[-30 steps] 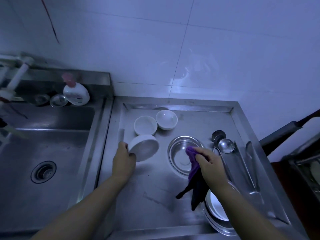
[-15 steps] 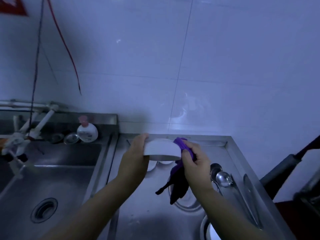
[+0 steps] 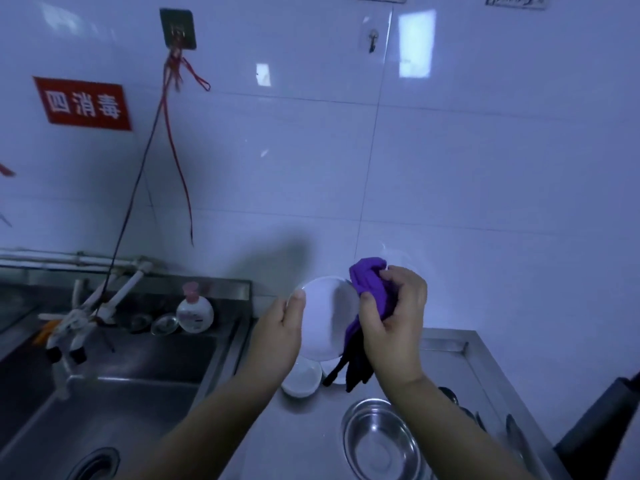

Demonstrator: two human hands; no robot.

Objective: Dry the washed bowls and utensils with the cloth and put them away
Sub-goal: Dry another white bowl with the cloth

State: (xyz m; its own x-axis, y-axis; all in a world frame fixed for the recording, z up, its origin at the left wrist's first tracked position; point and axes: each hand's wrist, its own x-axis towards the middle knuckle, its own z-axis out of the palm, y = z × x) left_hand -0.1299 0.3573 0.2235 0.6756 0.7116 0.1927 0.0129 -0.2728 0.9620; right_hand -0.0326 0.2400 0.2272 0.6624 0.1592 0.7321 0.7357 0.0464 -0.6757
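Note:
A white bowl [image 3: 323, 317] is lifted above the steel drainboard [image 3: 446, 362], its inside facing me. My left hand [image 3: 280, 336] grips its left rim, thumb on the edge. My right hand [image 3: 393, 318] holds a purple cloth [image 3: 369, 284] bunched against the bowl's right rim; the cloth's dark end hangs below. Under the hands a second white bowl [image 3: 300, 378] sits on the drainboard, and another one behind the cloth is mostly hidden. A steel bowl [image 3: 379, 441] stands at the lower right, with ladles [image 3: 450, 396] partly seen beside my right forearm.
A steel sink [image 3: 104, 403] with a drain lies to the left, a tap [image 3: 86, 313] and a soap bottle [image 3: 194, 311] behind it. Red wires hang down the tiled wall. A dark handle [image 3: 602, 424] juts in at the right edge.
The bowl came up off the drainboard in my left hand and turned its inside towards me. My right hand brought the cloth from the steel bowl to the white bowl's rim. My view tilted upward.

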